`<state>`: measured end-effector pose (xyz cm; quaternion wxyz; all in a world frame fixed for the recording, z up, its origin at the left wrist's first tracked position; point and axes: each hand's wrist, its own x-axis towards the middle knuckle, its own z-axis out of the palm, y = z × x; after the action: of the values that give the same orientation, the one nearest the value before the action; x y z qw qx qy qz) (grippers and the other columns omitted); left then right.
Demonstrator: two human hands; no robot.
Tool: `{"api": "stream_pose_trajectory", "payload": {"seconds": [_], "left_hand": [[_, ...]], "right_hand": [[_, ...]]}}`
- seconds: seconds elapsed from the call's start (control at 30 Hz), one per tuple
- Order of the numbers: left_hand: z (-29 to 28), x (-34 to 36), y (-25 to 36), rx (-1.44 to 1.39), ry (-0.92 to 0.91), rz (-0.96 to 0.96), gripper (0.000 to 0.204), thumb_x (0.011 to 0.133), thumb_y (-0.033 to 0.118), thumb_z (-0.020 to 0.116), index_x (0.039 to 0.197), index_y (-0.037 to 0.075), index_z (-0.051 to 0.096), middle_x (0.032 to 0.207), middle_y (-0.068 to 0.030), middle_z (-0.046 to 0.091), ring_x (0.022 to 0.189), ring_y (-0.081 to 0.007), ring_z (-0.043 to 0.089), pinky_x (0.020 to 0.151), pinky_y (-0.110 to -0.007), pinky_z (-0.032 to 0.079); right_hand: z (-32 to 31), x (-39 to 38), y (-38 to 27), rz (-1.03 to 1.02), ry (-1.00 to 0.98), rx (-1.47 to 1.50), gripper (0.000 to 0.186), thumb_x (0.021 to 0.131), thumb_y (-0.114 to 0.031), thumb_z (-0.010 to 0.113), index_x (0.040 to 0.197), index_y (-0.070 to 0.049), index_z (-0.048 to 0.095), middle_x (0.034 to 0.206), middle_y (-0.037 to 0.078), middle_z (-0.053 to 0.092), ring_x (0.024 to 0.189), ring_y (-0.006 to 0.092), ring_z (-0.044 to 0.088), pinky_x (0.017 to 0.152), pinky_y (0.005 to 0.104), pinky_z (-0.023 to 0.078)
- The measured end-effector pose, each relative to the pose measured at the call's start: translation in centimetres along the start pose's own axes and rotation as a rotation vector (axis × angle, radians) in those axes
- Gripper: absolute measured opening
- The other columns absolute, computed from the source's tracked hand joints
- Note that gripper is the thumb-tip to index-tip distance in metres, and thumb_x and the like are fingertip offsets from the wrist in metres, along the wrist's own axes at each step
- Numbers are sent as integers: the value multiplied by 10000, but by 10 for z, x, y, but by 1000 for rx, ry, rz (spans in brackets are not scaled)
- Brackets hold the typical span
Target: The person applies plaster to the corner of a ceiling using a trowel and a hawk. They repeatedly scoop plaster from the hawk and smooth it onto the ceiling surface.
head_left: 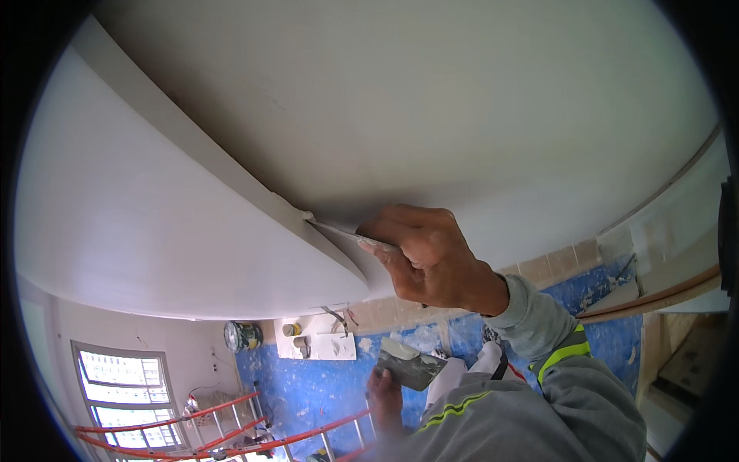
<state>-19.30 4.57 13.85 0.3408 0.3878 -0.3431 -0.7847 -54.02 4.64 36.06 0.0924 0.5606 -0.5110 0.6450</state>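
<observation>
My right hand (pixel 439 262) is raised, its fingers closed around a thin putty knife (pixel 339 232). The blade's tip touches the lower edge of a pale raised band (pixel 239 165), where a small lump of white filler (pixel 306 216) sits at the seam. Behind the hand spreads a smooth off-white surface (pixel 462 100). Lower down, my left hand (pixel 383 394) grips a flat, dark rectangular plate (pixel 416 373) by its left side. Whitish filler (pixel 400 349) lies along the plate's far edge. The knife's handle is mostly hidden inside my right fist.
An orange ladder (pixel 285 443) with pale rungs spans the lower left, near a window (pixel 127 393). On the blue-covered floor (pixel 300 385) lies a white board (pixel 331 346) bearing small cans (pixel 292 329). A bucket (pixel 242 336) stands beside it. Wooden trim (pixel 662 302) curves at right.
</observation>
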Motion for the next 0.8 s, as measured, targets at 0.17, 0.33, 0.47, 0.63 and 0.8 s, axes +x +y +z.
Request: {"api": "stream_pose_trajectory", "payload": {"seconds": [0.17, 0.33, 0.47, 0.63, 0.8], "left_hand": [[-1, 1, -2, 1, -8, 14, 306, 935, 74, 553, 1223, -26, 530, 1212, -139, 618, 1115, -252, 604, 1010, -408, 454], [6, 0, 1, -10, -12, 24, 317, 934, 74, 553, 1232, -31, 526, 1211, -141, 618, 1114, -254, 604, 1010, -407, 454], [3, 2, -1, 0, -14, 27, 318, 935, 80, 558, 1228, -37, 526, 1204, -140, 621, 1103, -249, 606, 1001, -395, 456], [10, 0, 1, 12, -15, 35, 324, 933, 87, 556, 1227, -45, 525, 1193, -143, 624, 1087, -243, 611, 981, -374, 459], [11, 4, 3, 28, -37, 28, 342, 923, 99, 553, 1231, -48, 523, 1171, -135, 620, 1083, -236, 603, 974, -365, 457]], "right_hand": [[-2, 17, -8, -56, 9, -30, 147, 813, 24, 637, 957, 23, 666, 766, 120, 621, 533, 222, 544, 488, 320, 424], [-6, 32, -19, -40, -7, -21, 147, 829, 8, 636, 971, 26, 668, 757, 111, 615, 506, 186, 519, 462, 303, 402], [-4, 39, -21, -79, 33, -10, 153, 844, 2, 625, 987, 31, 670, 741, 102, 610, 487, 170, 502, 442, 298, 384], [-6, 47, -35, -46, 17, -37, 162, 845, 2, 621, 993, 47, 667, 715, 99, 600, 471, 157, 492, 426, 292, 367], [-9, 65, -48, -71, 55, -59, 84, 824, 9, 616, 903, 30, 639, 683, 102, 568, 465, 192, 494, 426, 320, 369]]}}
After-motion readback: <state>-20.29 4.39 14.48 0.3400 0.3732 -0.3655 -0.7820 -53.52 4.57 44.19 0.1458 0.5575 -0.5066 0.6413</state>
